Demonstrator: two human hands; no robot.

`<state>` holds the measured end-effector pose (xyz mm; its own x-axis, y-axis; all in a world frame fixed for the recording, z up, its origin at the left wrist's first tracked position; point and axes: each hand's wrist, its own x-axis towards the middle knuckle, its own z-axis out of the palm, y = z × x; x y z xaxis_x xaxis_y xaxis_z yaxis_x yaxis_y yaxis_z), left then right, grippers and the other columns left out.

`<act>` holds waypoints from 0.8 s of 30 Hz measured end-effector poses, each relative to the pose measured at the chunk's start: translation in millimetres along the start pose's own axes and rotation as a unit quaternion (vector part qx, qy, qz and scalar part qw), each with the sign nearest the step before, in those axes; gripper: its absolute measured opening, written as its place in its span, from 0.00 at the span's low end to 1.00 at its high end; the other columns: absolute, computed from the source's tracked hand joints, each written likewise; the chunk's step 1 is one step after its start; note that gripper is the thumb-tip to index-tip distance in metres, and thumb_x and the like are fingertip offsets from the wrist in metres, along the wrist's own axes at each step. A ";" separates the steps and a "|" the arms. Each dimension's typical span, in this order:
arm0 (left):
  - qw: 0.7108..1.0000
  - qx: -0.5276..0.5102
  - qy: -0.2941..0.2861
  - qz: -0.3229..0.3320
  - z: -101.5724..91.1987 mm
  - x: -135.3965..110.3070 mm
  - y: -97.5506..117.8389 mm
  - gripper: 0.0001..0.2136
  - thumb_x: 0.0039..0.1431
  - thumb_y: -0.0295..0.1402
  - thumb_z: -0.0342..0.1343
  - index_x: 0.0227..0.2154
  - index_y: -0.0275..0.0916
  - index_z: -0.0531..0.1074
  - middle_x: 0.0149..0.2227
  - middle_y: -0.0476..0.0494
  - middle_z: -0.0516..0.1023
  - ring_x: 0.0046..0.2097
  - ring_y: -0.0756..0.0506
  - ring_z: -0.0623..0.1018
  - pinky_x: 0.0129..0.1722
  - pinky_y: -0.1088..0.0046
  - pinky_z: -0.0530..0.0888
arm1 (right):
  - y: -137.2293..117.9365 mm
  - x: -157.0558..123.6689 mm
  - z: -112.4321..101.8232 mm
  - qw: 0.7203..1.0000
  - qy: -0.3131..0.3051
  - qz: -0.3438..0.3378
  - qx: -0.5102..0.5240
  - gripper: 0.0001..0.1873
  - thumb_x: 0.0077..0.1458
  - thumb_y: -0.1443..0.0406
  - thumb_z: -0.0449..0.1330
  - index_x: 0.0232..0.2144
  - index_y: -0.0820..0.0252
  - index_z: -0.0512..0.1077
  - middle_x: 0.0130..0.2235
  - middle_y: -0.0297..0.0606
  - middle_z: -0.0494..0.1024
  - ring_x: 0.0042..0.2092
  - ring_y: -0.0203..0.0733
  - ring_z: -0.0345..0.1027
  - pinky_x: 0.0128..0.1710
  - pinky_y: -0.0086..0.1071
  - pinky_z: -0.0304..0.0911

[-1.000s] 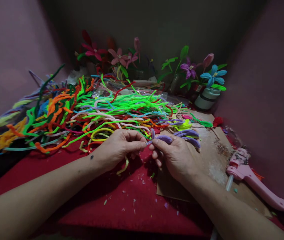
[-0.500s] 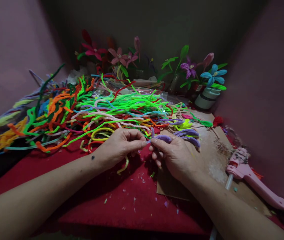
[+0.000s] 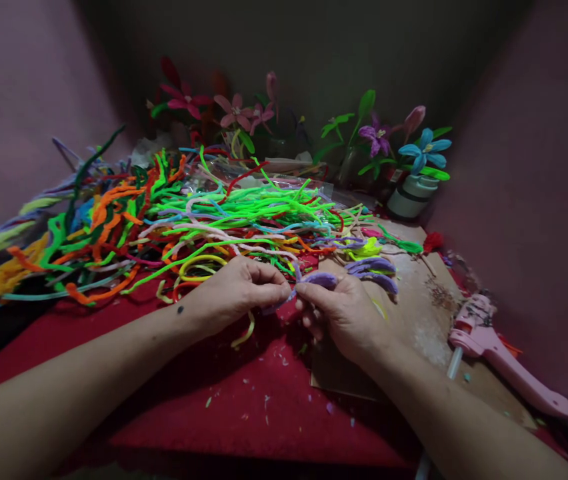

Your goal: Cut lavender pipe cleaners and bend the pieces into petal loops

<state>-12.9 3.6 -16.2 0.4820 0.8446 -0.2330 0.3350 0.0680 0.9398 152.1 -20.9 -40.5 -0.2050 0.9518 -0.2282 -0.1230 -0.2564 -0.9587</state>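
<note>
My left hand and my right hand meet at the middle of the red cloth. Both pinch a lilac pipe cleaner bent into a petal loop; the left fingers hold its loose end, the right hand holds the loop. Two more lilac petal loops lie just beyond my right hand on a cardboard sheet. A big heap of coloured pipe cleaners spreads behind my left hand.
A pink glue gun lies at the right on the cardboard. Finished pipe-cleaner flowers stand in pots along the back wall, with a white jar at the back right. Small cut scraps dot the cloth near me.
Both hands have shifted slightly left and the fingers have worked along the lilac pipe cleaner; its free end now hangs lower between the hands.
</note>
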 end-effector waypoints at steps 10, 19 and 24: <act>0.998 0.057 -0.011 0.005 3.7 1.5 -1.8 0.06 0.48 0.31 0.50 0.21 0.35 0.69 0.22 0.49 0.71 0.25 0.51 0.69 0.24 0.77 0.62 | 3.1 -0.2 0.3 0.999 -0.019 -0.011 -0.033 0.13 0.48 0.61 0.57 0.16 0.58 0.68 0.14 0.28 0.66 0.13 0.28 0.53 0.11 0.24 0.47; 0.993 0.061 -0.083 -0.058 -5.9 4.3 2.4 0.05 0.43 0.31 0.52 0.18 0.35 0.66 0.16 0.52 0.66 0.18 0.54 0.61 0.18 0.79 0.57 | 9.6 -4.9 6.1 0.999 -0.030 -0.013 -0.031 0.13 0.49 0.60 0.58 0.19 0.62 0.67 0.14 0.27 0.66 0.13 0.27 0.54 0.11 0.22 0.48; 0.990 0.105 -0.080 -0.049 -13.1 7.3 -5.4 0.04 0.41 0.30 0.53 0.18 0.35 0.68 0.16 0.52 0.64 0.18 0.54 0.60 0.17 0.79 0.53 | 2.9 -7.4 5.8 0.999 -0.039 -0.011 0.006 0.13 0.47 0.59 0.60 0.19 0.62 0.66 0.15 0.27 0.67 0.13 0.27 0.54 0.10 0.21 0.49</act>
<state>-21.7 16.4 -19.7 0.5557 0.7431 -0.3728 0.5394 0.0189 0.8418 147.6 -29.6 -40.7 -0.2762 0.9416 -0.1926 -0.1393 -0.2375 -0.9614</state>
